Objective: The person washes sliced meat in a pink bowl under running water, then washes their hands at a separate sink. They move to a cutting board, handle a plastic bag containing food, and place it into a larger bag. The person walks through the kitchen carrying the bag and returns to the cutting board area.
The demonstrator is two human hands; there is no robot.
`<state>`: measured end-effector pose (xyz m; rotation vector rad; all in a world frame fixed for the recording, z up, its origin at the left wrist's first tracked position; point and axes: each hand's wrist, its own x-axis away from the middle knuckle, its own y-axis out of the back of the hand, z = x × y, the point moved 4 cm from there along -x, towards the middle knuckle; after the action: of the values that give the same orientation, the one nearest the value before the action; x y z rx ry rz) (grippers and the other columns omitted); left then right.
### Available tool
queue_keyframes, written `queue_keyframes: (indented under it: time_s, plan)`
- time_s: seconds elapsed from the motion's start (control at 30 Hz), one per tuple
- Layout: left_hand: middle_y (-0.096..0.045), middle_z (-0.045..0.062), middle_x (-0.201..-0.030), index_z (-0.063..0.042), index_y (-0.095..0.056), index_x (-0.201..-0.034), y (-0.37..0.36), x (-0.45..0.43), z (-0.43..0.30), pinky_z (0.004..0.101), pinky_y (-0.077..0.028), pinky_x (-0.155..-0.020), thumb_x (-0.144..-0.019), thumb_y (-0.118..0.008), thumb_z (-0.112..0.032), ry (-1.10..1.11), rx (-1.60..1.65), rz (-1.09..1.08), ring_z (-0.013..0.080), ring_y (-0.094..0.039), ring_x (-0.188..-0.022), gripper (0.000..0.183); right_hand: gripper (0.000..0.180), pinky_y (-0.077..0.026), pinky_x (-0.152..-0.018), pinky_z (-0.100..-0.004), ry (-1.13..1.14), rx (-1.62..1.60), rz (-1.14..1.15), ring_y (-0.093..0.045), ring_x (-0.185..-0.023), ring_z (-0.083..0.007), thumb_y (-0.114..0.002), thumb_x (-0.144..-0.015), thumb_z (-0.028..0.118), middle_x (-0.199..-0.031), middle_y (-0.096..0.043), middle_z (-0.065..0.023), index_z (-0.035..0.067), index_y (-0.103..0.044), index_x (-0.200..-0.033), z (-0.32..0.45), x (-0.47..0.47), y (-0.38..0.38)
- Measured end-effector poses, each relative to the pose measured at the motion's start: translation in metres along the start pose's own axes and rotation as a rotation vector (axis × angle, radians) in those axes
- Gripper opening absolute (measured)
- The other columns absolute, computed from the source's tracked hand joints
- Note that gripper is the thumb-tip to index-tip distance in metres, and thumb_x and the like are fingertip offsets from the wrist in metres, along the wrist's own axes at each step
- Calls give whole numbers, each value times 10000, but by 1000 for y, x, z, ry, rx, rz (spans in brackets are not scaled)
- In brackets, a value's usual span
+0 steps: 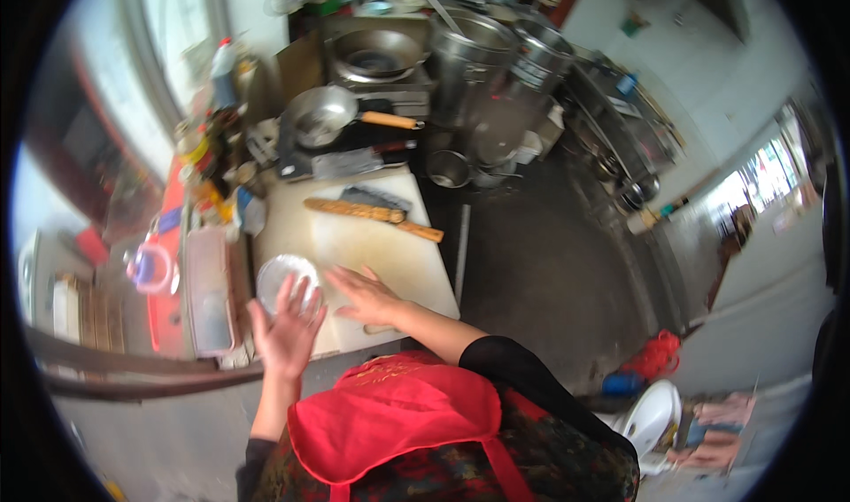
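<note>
My left hand [287,329], palm up with its fingers apart, is over the near edge of a shallow round bowl [287,277] that looks like clear glass or plastic. To the right of the bowl, my right hand [365,295] is spread above a white cutting board [372,250] and holds nothing. Across the far part of the board lies a long brown wooden-handled tool [372,215], its exact kind unclear, over a dark grey flat piece [378,198]. Beyond the board rests a cleaver [352,162] with a dark handle. A metal pan [323,115] with a wooden handle sits behind it.
Bottles [224,70] and a lidded plastic box [211,289] line the left side. A wok [376,53] stands on a stove at the back, beside tall steel pots [471,37]. Dark floor [551,263] lies right of the counter, with a metal sink unit [617,123] along the wall.
</note>
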<state>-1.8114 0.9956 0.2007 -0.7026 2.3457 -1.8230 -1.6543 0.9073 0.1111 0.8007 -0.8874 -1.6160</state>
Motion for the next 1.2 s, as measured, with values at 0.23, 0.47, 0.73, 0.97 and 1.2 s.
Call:
queue_keyframes:
  time_s: [0.23, 0.47, 0.73, 0.97, 1.2]
  plan:
    - [-619, 79, -1103, -43, -522, -1245, 114, 23, -50, 317, -492, -861, -961, -520, -388, -254, -563, -341, 191, -601, -956, 447, 337, -502, -842, -396, -475, -150, -400, -621, -993, -343, -628, -880, 235, -1082, -633, -186, 17, -593, -1135, -118, 121, 21]
    - [-584, 143, -1120, -43, -545, -1184, 88, -30, 47, 356, -496, -840, -900, -625, -288, 107, -1495, -177, 263, -602, -1013, 383, 300, -530, -781, -361, -731, -251, -510, -670, -882, -281, -653, -870, 255, -1006, -668, -162, 44, -644, -1083, -155, 220, 33]
    - [-566, 207, -1223, -51, -566, -1234, -78, -121, 206, 425, -471, -921, -835, -697, -271, -166, -2106, 590, 383, -555, -1111, 474, 217, -546, -752, -316, -768, -281, -807, -691, -837, -210, -687, -856, 152, -938, -705, -119, 30, -663, -1034, -235, 335, 103]
    - [-650, 160, -1028, 21, -598, -1163, -113, -169, 382, 321, -534, -841, -865, -692, -136, 98, -1674, 510, 233, -664, -949, 350, 103, -543, -638, -246, -834, -747, -930, -664, -692, -113, -663, -871, 67, -794, -681, -67, -17, -662, -931, -301, 457, 177]
    - [-631, 179, -1050, 11, -609, -1160, -184, -218, 547, 319, -537, -813, -857, -688, -159, 146, -1730, 870, 251, -671, -908, 356, 228, -461, -462, -240, -894, -798, -1196, -518, -479, -89, -606, -939, 194, -795, -670, -70, 27, -626, -1093, -362, 551, 307]
